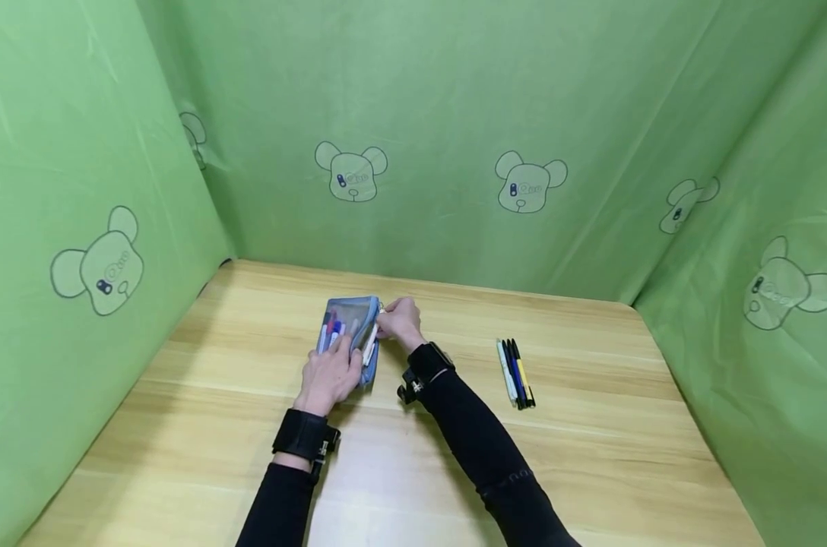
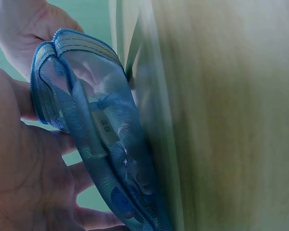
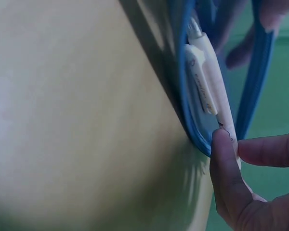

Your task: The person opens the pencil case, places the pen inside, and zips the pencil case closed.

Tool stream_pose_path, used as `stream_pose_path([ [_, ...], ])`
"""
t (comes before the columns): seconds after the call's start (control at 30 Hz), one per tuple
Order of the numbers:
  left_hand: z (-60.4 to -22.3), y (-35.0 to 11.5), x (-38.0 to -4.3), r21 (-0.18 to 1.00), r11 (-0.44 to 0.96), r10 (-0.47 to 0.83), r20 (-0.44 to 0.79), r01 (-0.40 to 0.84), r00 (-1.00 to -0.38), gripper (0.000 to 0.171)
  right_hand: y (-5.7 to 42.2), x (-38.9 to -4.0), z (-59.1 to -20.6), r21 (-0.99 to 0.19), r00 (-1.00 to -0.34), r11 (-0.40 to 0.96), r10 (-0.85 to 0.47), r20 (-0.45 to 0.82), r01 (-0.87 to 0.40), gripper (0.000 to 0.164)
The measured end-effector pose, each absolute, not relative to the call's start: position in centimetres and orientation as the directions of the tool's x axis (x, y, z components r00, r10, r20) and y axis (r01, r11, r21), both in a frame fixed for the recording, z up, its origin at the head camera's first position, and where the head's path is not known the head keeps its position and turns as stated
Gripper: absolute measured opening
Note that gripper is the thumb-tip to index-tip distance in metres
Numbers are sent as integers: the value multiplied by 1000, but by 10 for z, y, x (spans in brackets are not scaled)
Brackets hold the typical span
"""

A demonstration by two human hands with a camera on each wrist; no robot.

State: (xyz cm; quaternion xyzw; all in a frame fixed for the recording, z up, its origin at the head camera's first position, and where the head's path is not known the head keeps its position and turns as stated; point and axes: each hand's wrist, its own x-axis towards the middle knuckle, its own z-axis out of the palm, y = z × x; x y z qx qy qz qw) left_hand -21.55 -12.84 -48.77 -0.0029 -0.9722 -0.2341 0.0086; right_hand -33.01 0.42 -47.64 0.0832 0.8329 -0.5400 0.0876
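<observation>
A blue mesh pencil case (image 1: 350,308) lies at the middle left of the table, its zipped mouth spread apart towards the right. Several pens show through its mesh. My left hand (image 1: 327,376) grips the case from the near side, its fingers over the top layer; its palm (image 2: 29,163) faces the case in the left wrist view. With thumb and fingertip, my right hand (image 1: 401,323) pinches one end of a white click pen (image 3: 216,79). Most of that pen lies inside the open mouth, clip side showing.
Several pens lie side by side on the wooden table (image 1: 605,410) to the right: a light blue one (image 1: 506,372), dark ones and a yellow and black one (image 1: 523,372). Green cloth (image 1: 441,91) with bear faces hangs around the table's back and sides.
</observation>
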Motion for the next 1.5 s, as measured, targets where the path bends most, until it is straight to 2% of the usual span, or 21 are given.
stream_pose_path([
  [0.33, -488, -130, -218, 450, 893, 0, 0, 0, -1000, 55, -10, -324, -485, -877, -969, 418, 34, -246, 237, 25],
  [0.9, -488, -129, -217, 432, 902, 3, 23, 13, -1000, 53, -15, -313, -490, -789, -996, 609, 19, -92, 85, 8],
  [1.13, -489, -130, -216, 442, 897, 11, 23, 20, -1000, 51, -18, -305, -488, -819, -990, 571, -73, -122, 59, 12],
  [1.5, -488, -132, -217, 430, 902, 6, 43, 24, -999, 51, -20, -304, -485, -833, -979, 548, -114, -166, 78, 14],
])
